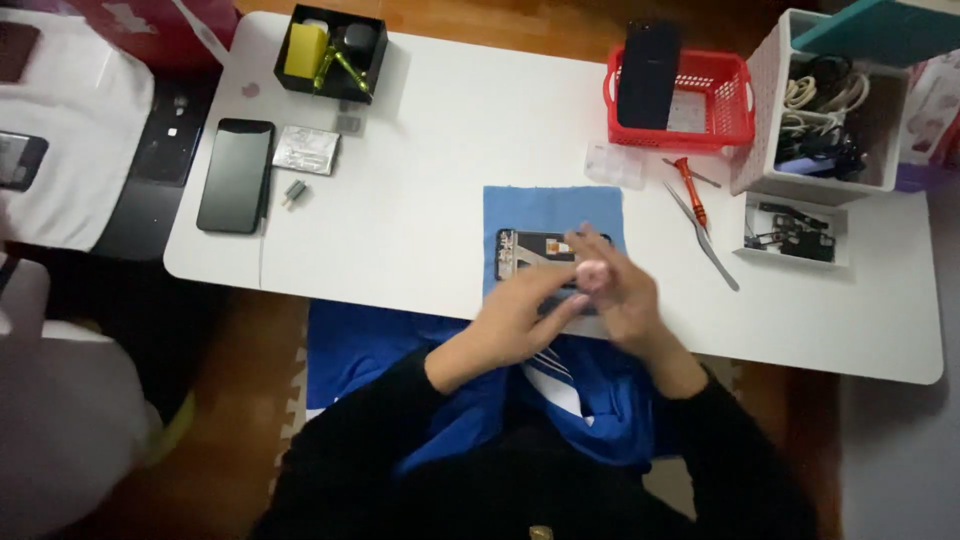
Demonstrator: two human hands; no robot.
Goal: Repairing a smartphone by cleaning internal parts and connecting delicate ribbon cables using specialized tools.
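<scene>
White tabletop [430,200] fills most of the head view, set over a wooden floor. On it lies one blue cloth [520,208], and on that cloth one opened phone body [525,250], dark and lying flat, partly covered by both hands. Left hand [510,320] lies with its fingers stretched toward the phone's near edge, touching it; whether it grips anything I cannot tell. Right hand [615,290] is curled around one small pink round object [593,271], blurred, held just above the phone. To the right lie one red-handled screwdriver [690,190] and one pair of metal tweezers [705,240], near each other. One red basket [700,100] holds one upright black phone [648,75]. One white bin [830,110] holds tangled cables. At the left lie one black phone [235,175], one silvery flat plate [306,150] and one black tray [332,52].
</scene>
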